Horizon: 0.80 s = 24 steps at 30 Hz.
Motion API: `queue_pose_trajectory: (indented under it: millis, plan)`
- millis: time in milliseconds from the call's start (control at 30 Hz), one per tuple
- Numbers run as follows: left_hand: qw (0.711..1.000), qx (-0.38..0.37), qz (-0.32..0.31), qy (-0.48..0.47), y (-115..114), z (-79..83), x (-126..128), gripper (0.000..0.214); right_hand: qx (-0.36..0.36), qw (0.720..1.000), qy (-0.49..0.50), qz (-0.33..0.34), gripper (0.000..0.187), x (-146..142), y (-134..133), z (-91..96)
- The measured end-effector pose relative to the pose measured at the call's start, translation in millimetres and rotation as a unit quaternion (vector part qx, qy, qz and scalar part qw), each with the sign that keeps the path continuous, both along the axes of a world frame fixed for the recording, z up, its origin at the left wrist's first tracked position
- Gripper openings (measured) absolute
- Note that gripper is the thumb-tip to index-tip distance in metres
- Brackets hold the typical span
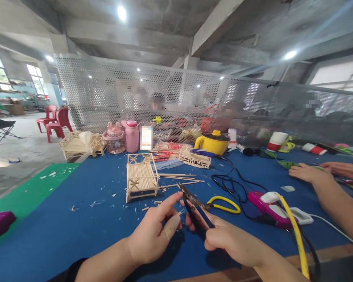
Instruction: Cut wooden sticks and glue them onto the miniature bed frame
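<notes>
My right hand (226, 235) is wrapped round dark-handled pliers (198, 213), whose jaws point up and away from me. Close to the jaws, my left hand (155, 227) is pinched, and a thin pale stick end (180, 213) shows at its fingertips. A pale cover with a thin band sits on the left thumb. Just beyond the hands stands a small model bed frame (141, 176) built of wooden sticks. Loose wooden sticks (179, 183) lie to its right. Yellow-handled scissors (225, 204) rest right of the pliers.
A purple power strip (270, 209) with cables lies at the right, near another person's hands (308, 174) holding green material. Behind stand a yellow pot (213, 143), a pink bottle (131, 137), a pink jug (114, 139) and another stick model (80, 145). Scraps dot the blue tabletop (85, 231).
</notes>
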<state>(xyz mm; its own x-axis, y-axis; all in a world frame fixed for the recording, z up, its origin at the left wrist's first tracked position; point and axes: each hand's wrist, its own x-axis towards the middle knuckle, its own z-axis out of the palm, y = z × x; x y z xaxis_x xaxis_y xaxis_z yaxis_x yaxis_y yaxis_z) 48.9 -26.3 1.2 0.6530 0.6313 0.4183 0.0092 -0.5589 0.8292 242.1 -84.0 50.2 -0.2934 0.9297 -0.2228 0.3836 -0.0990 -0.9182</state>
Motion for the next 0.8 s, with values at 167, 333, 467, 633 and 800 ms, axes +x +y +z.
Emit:
queue_pose_trajectory:
  millis: [167,333,467,633,800]
  plan:
    - [0.999,0.045,0.007,0.019,4,-3.5,0,0.053,-0.009,1.000,-0.005,-0.006,0.056,-1,-1,1.0]
    - [0.994,0.105,0.011,0.034,3,-6.7,-2,0.052,0.001,1.000,-0.006,0.006,0.061,0,0,1.5]
    - [0.999,0.036,0.014,0.004,0,-3.6,-1,0.048,-0.006,1.000,-0.012,-0.003,0.058,-1,0,0.5]
    - [0.946,-0.283,-0.004,-0.155,3,4.6,8,0.038,0.076,0.989,-0.007,-0.130,0.062,-6,-1,-7.9]
    - [0.869,-0.455,-0.053,-0.187,9,5.9,10,0.035,0.175,0.964,0.030,-0.200,0.025,-16,8,-6.5]
